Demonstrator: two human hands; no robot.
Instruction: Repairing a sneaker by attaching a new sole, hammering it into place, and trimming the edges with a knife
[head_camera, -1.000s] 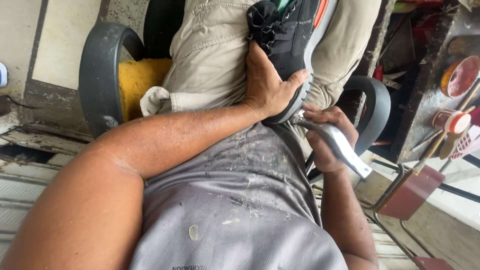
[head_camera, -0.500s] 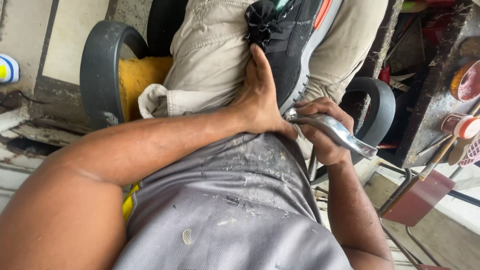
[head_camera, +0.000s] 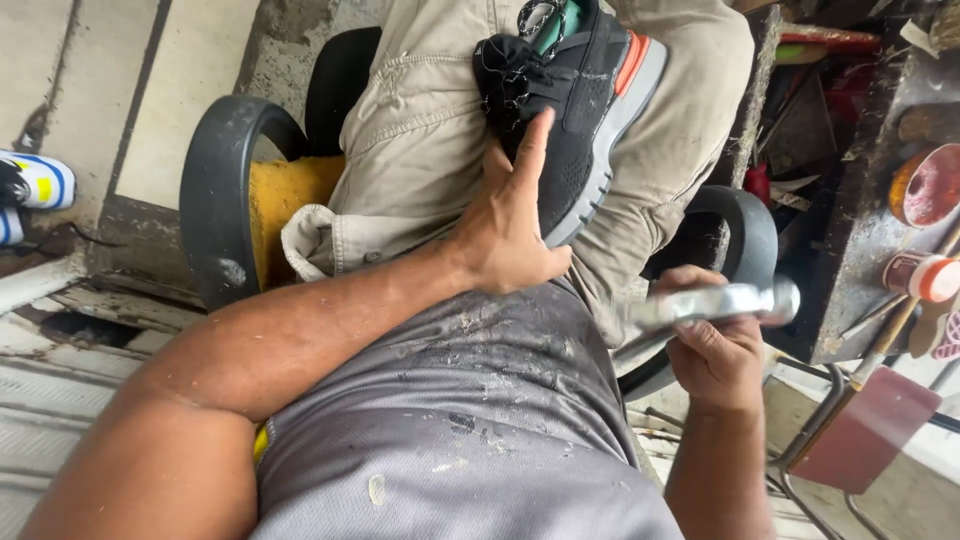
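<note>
Shirt (head_camera: 450, 440) first, since it's nearest: grey, speckled with pale dried flecks, filling the bottom of the view. Just past it on the right, the right hand (head_camera: 715, 345) has its grip pressed together around a shiny metal tool (head_camera: 715, 303), fingers wrapped under it. The tool is blurred, so I can't tell exactly what kind it is. It's held out to the right, a little apart from the shoe, not touching it.

Further in, the left hand (head_camera: 510, 235) is spread flat against the side of a black sneaker (head_camera: 570, 110), thumb low near the grey sole, fingers pointing up toward the laces. The shoe lies on the lap, on beige trousers (head_camera: 420, 150), sole edge turned to the right, with an orange patch at the heel end and a green lining showing at the far end.

As for progress, the sole looks fully attached along the edge I can see, with no visible glue or gap, so I'd guess the work on it is either barely begun or between passes. Hard to call more than that.

Around all this is a black chair armrest (head_camera: 215, 200) on the left with yellow foam (head_camera: 285, 195), and a cluttered dark surface (head_camera: 850, 260) with a round red tin (head_camera: 930, 185) at far right.
</note>
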